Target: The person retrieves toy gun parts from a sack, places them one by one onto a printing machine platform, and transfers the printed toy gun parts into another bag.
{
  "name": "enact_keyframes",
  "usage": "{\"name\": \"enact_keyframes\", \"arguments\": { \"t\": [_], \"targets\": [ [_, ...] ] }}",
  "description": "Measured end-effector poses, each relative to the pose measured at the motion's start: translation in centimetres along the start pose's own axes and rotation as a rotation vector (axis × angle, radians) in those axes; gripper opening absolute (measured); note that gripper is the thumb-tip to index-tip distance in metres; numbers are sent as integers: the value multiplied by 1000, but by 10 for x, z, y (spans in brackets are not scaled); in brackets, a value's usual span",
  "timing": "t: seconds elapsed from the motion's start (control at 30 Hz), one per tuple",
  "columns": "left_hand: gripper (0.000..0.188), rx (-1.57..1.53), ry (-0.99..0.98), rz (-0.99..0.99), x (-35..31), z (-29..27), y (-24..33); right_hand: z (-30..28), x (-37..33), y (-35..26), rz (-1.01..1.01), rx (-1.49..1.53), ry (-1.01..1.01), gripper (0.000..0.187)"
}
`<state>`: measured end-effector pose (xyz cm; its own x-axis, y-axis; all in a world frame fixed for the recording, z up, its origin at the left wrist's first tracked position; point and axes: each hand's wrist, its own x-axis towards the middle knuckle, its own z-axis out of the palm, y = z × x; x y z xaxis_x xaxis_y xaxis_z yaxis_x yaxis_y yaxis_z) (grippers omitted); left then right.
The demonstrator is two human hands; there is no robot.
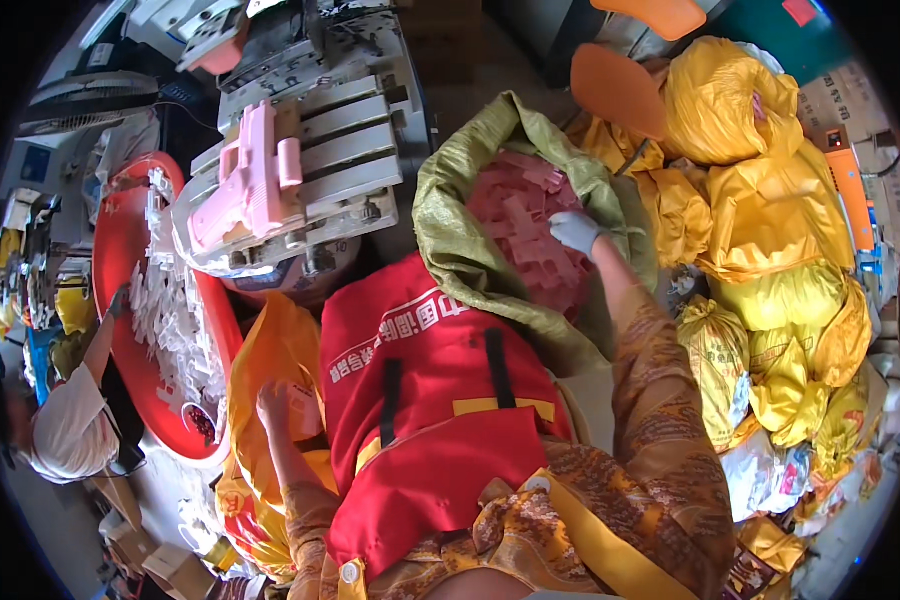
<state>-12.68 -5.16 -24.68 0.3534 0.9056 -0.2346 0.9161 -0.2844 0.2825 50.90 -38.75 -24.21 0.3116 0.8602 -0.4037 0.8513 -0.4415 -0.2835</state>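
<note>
My right hand [575, 232], in a pale glove, reaches into a green woven sack [446, 190]. Its fingers are drawn together on the pink plastic pieces [520, 215] that fill the sack; the fingertips show poorly. Down on the left, my left hand [273, 408] is at a yellow-orange plastic bag [285, 340], close beside a pale pink piece [306, 410]. Too little of its fingers shows to tell whether they hold that piece. A pink toy pistol [250, 180] lies on the slatted metal fixture of a machine [345, 160] in front of me.
A red basin [120, 250] with white plastic parts [175, 320] stands at left, where a co-worker [75, 430] reaches in. Full yellow bags [775, 220] pile up at right. An orange chair [618, 90] is behind the sack. A red apron [450, 400] covers my lap.
</note>
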Motion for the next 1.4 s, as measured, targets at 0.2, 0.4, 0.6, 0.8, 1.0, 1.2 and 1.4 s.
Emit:
{"name": "enact_keyframes", "arguments": {
  "t": [0.2, 0.4, 0.6, 0.8, 1.0, 1.2, 1.4],
  "targets": [
    [32, -99, -30, 84, -4, -4, 42, 49, -7, -18, 445, -259, -195, 42],
    [32, -154, -59, 56, -12, -13, 50, 16, -28, -48, 331, -137, 199, 56],
    [31, -142, -60, 105, -7, -12, 53, 80, -107, -50, -176, -330, 199, 32],
    [31, -99, -100, 122, -3, -11, 57, 126, -138, -49, 168, -4, 382, 41],
    [31, -64, -106, 66, -1, -18, 93, 87, -70, -80, 384, -3, 409, 37],
    [27, -164, 4, 151, -2, -46, 119, 114, -48, -42, 298, -34, 351, 35],
    [22, -193, 126, 151, -7, -77, 163, 124, -51, -36, 306, 119, 510, 33]
  ]
}}
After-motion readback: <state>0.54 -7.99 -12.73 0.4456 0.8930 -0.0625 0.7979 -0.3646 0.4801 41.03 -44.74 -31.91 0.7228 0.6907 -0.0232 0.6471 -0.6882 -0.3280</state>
